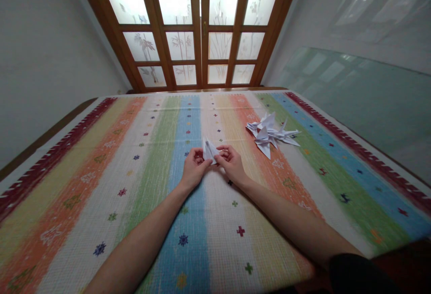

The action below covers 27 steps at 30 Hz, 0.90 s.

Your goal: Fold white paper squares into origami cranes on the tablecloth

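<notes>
A small folded piece of white paper point(209, 149) stands between my two hands over the striped cloth. My left hand point(194, 168) pinches its lower left side, fingers curled. My right hand point(230, 161) grips its right side, fingers bent around the fold. Both forearms rest on the cloth and reach toward the middle of the table. A little heap of finished white paper cranes point(271, 134) lies to the right of my right hand, apart from it.
A striped cloth point(111, 186) in many colours covers the table. Wooden doors with frosted glass panes point(198, 29) stand behind the far edge. A glass sheet point(363, 101) leans along the right wall.
</notes>
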{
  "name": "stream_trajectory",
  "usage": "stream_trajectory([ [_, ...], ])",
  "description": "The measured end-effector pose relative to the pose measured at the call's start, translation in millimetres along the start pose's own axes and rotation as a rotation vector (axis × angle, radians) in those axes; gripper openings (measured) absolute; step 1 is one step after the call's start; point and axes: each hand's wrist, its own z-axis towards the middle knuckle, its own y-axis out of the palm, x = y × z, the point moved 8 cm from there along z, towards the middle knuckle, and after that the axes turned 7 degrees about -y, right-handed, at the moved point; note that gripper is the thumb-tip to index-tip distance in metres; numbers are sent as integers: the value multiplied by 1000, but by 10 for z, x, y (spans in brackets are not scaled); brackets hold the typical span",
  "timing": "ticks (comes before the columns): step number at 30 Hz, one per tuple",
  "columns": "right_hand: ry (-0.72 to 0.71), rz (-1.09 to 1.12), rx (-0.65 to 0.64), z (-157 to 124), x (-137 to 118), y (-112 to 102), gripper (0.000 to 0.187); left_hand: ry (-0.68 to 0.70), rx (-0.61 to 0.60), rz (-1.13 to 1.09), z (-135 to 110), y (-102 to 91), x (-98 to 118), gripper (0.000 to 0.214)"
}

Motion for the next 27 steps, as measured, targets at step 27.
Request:
stream_trajectory([
  [27,131,106,121,62,173,-139,37,411,87,310,-171,-36,326,12],
])
